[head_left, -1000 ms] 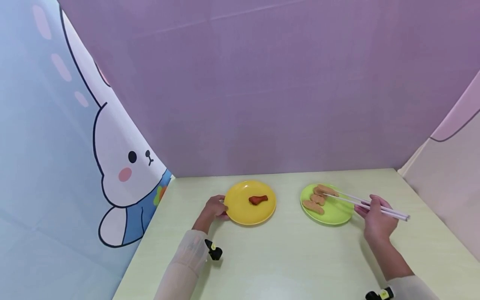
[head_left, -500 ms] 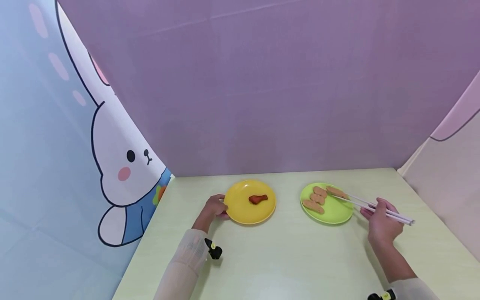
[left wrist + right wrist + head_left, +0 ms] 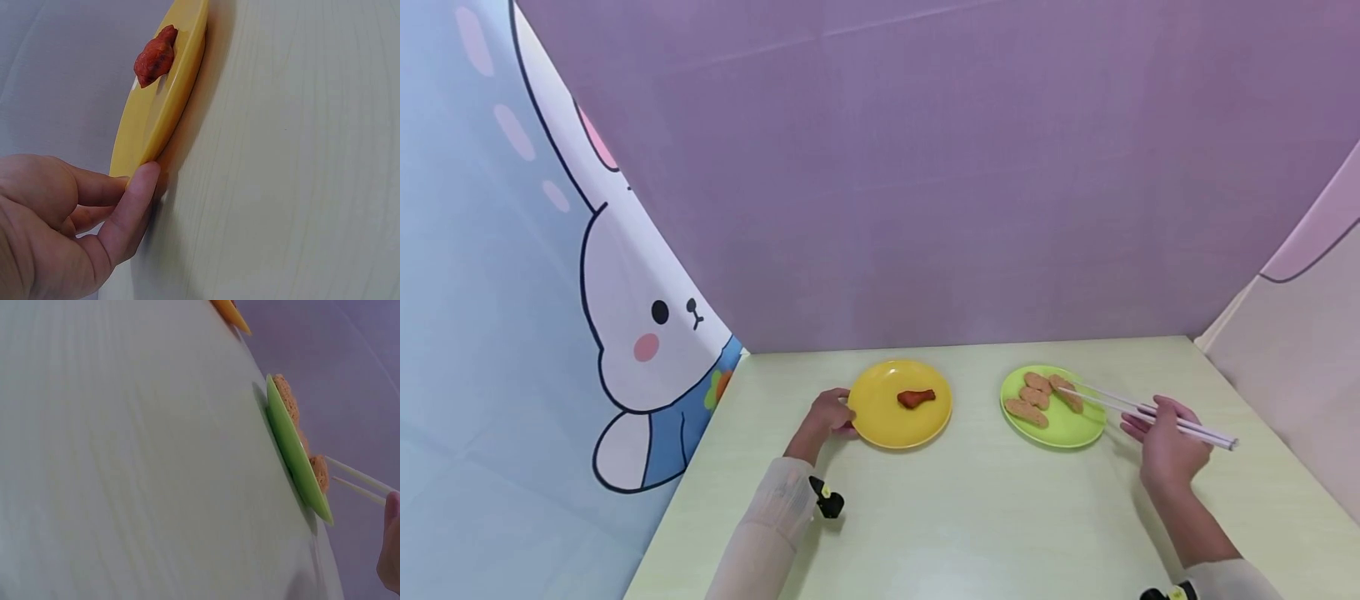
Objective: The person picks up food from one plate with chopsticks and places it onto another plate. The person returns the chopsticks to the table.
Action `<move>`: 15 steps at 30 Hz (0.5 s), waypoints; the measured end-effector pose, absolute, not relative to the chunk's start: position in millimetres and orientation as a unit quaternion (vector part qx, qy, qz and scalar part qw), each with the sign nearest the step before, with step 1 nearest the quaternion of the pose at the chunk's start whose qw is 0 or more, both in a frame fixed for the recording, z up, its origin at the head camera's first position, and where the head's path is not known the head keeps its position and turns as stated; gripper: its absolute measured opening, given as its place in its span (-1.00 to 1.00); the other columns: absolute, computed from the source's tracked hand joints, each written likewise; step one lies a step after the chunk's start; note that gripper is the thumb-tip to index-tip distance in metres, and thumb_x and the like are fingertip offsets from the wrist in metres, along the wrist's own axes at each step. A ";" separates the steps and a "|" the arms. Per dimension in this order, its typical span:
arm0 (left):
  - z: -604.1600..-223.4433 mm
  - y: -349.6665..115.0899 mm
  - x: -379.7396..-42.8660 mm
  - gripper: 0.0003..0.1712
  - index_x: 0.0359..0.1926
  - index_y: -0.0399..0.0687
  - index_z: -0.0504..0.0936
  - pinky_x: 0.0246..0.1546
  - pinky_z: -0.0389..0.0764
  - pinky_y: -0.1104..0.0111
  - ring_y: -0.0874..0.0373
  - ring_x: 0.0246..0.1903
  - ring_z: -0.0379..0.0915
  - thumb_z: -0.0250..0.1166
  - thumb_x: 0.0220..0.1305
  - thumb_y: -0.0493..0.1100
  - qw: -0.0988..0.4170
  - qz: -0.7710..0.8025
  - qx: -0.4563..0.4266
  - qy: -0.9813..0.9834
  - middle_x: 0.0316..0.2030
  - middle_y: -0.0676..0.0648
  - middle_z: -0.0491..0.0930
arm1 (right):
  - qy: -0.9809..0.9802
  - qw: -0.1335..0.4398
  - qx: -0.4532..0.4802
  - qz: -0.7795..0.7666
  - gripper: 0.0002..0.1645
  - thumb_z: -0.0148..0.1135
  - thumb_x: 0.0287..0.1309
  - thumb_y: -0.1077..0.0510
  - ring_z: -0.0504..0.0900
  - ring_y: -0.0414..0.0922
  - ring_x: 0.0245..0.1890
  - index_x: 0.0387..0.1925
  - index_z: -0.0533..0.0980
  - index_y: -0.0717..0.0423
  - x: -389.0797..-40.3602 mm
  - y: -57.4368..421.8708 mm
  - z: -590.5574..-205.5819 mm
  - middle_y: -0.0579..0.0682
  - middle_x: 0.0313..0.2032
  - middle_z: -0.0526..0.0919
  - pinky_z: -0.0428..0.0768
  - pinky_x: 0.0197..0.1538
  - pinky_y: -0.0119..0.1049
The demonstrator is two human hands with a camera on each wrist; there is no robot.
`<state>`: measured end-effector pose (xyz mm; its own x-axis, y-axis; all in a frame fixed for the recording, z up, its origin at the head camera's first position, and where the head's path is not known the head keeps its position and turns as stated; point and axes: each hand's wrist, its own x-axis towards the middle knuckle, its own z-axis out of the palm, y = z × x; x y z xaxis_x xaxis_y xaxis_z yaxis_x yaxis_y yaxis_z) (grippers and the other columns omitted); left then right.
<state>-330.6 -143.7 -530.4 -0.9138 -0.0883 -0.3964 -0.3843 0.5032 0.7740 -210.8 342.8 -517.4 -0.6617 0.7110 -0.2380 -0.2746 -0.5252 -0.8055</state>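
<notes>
My left hand holds the left rim of a yellow plate between thumb and fingers, as the left wrist view shows close up. On that plate lies a small reddish-brown chicken drumstick. To the right, a green plate bears several tan nugget-like pieces. White chopsticks are gripped in my right hand, beside the green plate. Their slightly parted tips are at the rightmost nugget-like piece. In the right wrist view, only part of my right hand shows at the edge.
Both plates stand on a pale wood-grain table, towards its back edge. A purple cloth wall rises behind it. A blue panel with a rabbit drawing is at the left, and a pale panel closes the right side.
The rightmost nugget-like piece has shifted right, away from the others, and turned on the green plate. My right hand and the chopsticks have moved slightly right. My left hand stays on the yellow plate.
</notes>
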 end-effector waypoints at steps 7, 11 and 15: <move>-529.8 -143.8 -329.2 -0.35 0.39 -0.15 0.44 -0.44 0.80 0.34 0.13 -0.48 0.67 0.24 0.26 -0.46 0.157 0.485 -0.138 0.850 -0.27 -0.22 0.68 | -0.401 0.282 -0.283 0.824 -0.87 0.23 0.38 0.17 0.76 -0.07 -0.63 -0.24 0.66 0.13 -212.6 336.9 -517.8 0.03 -0.50 0.77 0.75 -0.55 -0.23; -529.1 -143.4 -327.7 -0.35 0.39 -0.14 0.45 -0.43 0.80 0.33 0.13 -0.47 0.68 0.24 0.27 -0.46 0.159 0.483 -0.140 0.849 -0.25 -0.22 0.69 | -0.403 0.284 -0.278 0.824 -0.88 0.24 0.37 0.18 0.76 -0.07 -0.63 -0.25 0.66 0.13 -214.4 334.3 -519.1 0.03 -0.50 0.77 0.75 -0.54 -0.24; -527.6 -143.1 -327.2 -0.35 0.38 -0.13 0.45 -0.42 0.80 0.33 0.13 -0.47 0.68 0.24 0.27 -0.46 0.156 0.482 -0.141 0.850 -0.24 -0.21 0.68 | -0.398 0.287 -0.260 0.832 -0.88 0.27 0.36 0.19 0.77 -0.07 -0.62 -0.22 0.65 0.18 -217.0 329.4 -516.4 0.05 -0.48 0.77 0.75 -0.54 -0.24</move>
